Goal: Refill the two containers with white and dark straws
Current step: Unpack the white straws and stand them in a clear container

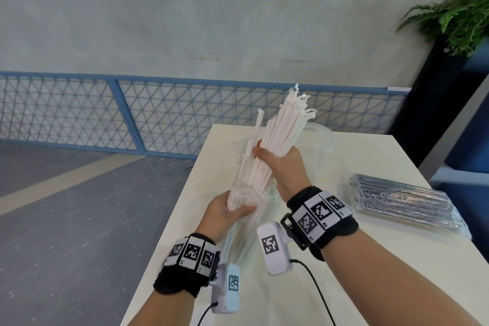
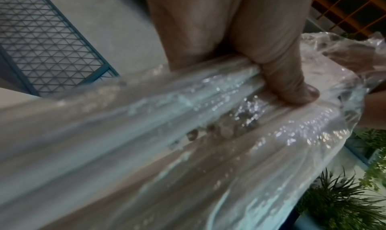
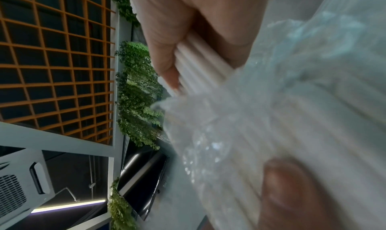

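Note:
A bundle of white straws [image 1: 280, 124] tilts up and to the right above the table. My right hand [image 1: 275, 159] grips it round the middle, its fingers curled round the bare straws [image 3: 198, 65]. The lower ends sit in a clear plastic bag [image 1: 242, 193]. My left hand [image 1: 235, 208] grips that bag, its thumb [image 2: 292, 88] pressing the film [image 2: 188, 134] against the straws inside. The bag's loose tail hangs down between my wrists. A clear container [image 1: 324, 137] stands on the table just behind the bundle. A sealed pack of dark straws [image 1: 402, 200] lies flat to the right.
The cream table [image 1: 370, 259] runs from my arms to the far edge; its left edge drops to a grey floor. A blue mesh railing [image 1: 158, 114] lines the back wall. A potted fern [image 1: 460, 13] on a dark stand is at the far right.

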The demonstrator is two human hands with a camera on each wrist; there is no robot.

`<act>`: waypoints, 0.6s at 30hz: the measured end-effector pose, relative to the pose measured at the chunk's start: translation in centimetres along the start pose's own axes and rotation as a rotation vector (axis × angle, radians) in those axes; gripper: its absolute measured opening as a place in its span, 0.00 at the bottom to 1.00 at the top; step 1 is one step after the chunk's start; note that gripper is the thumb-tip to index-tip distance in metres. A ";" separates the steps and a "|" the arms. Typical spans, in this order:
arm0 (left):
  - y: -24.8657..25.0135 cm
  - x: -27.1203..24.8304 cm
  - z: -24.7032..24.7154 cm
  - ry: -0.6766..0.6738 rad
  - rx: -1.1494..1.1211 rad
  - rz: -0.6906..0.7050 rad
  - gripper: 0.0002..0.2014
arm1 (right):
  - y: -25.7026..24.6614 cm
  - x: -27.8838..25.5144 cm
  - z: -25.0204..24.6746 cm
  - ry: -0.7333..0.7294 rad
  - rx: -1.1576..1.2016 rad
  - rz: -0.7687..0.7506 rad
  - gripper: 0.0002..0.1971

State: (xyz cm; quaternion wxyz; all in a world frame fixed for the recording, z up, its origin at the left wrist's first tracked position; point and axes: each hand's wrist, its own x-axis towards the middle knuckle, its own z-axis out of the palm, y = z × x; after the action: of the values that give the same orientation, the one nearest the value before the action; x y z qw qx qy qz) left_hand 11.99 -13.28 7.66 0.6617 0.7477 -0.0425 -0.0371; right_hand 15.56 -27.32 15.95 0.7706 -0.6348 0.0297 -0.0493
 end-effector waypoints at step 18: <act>-0.1 -0.1 -0.8 0.063 -0.041 -0.010 0.06 | 0.9 0.2 0.5 -0.142 -0.157 0.075 0.22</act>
State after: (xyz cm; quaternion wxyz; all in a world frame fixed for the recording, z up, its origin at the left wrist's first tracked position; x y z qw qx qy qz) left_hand 11.97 -12.48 7.63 0.6776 0.7350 -0.0171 -0.0180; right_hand 15.84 -26.70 15.13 0.7198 -0.6936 0.0027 0.0272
